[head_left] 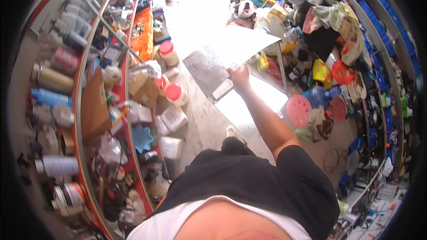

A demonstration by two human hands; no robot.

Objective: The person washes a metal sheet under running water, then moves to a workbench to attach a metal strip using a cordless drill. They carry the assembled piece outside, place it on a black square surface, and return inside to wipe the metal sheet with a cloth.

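My right hand point(240, 79) reaches forward over a low table. Its fingers are curled closed at the seam between a glossy dark grey sheet point(205, 66) and a bright white panel point(255, 102) on the near side. Whatever they grip is too small and glare-washed to name. Beside the fingers lies a small pale rectangular piece point(222, 89) with a dark edge. Strong light bleaches the far part of the tabletop point(249, 40). My left hand is out of view; only a sliver of that arm shows by my shirt.
Red-framed shelves point(82, 106) packed with bottles and boxes line the left. Red-lidded jars point(176, 93) and white jugs point(173, 119) stand on the floor beside them. At right are a blue water bottle point(318, 97), a pink round stool top point(299, 110), piled cloths and blue-bin shelves point(378, 26).
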